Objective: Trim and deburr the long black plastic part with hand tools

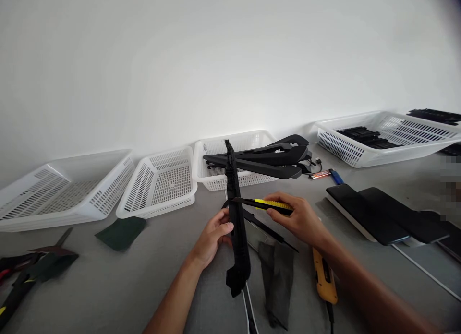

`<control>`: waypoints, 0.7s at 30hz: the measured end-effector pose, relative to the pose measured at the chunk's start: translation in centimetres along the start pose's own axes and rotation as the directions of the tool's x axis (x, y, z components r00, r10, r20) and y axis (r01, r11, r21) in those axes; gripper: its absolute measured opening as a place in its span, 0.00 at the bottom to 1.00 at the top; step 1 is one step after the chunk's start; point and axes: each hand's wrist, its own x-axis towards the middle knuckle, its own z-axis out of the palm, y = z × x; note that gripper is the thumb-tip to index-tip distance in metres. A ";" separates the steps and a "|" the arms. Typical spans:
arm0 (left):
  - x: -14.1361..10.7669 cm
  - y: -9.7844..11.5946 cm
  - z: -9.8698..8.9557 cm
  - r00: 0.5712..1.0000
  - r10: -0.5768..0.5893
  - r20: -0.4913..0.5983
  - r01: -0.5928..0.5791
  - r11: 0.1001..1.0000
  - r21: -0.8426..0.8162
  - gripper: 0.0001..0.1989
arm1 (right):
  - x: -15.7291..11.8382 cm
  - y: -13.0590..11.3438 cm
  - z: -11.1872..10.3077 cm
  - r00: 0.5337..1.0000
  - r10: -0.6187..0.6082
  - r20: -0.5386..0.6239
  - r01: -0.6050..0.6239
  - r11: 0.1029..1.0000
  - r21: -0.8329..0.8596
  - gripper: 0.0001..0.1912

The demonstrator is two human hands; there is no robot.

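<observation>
Reaching in from between seven and eight o'clock with the left hand (215, 235), gripping a long, narrow black plastic part (237, 228) near its middle, thumb over the near face, fingers behind. Held out with ends toward twelve and six. Reaching in from four o'clock with the right hand (298, 216), closed around a slim yellow-and-black utility knife (273, 205), thumb below, blade aimed at nine and crossing the part; cannot tell whether touching.

Counting from the part: four white perforated plastic baskets (158, 214), at nine, ten, twelve and two. Seen over the twelve o'clock basket, several overlapping long black curved pieces (277, 170), too crowded to count. Also visible: one dark green cloth (121, 233) at nine, one crumpled dark grey cloth (279, 281) between four and five, one orange-yellow corded tool (325, 279) at four, and one small blue lighter-like item (336, 176) at two.
</observation>
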 end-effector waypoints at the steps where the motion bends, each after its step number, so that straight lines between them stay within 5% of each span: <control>1: 0.0 0.0 0.0 1.000 0.002 -0.003 -0.002 1.000 0.002 0.22 | 0.0 0.0 -0.1 1.000 -0.002 -0.003 0.002 1.000 0.000 0.12; 14: -0.1 0.3 0.0 1.000 -0.020 -0.008 0.021 1.000 0.010 0.18 | 0.1 -0.1 -0.1 1.000 0.008 -0.003 -0.008 1.000 -0.009 0.12; 21: 0.2 0.1 0.3 0.986 -0.018 -0.168 0.018 1.000 0.004 0.23 | 0.0 -0.1 -0.1 0.997 -0.010 0.072 0.009 1.000 0.014 0.11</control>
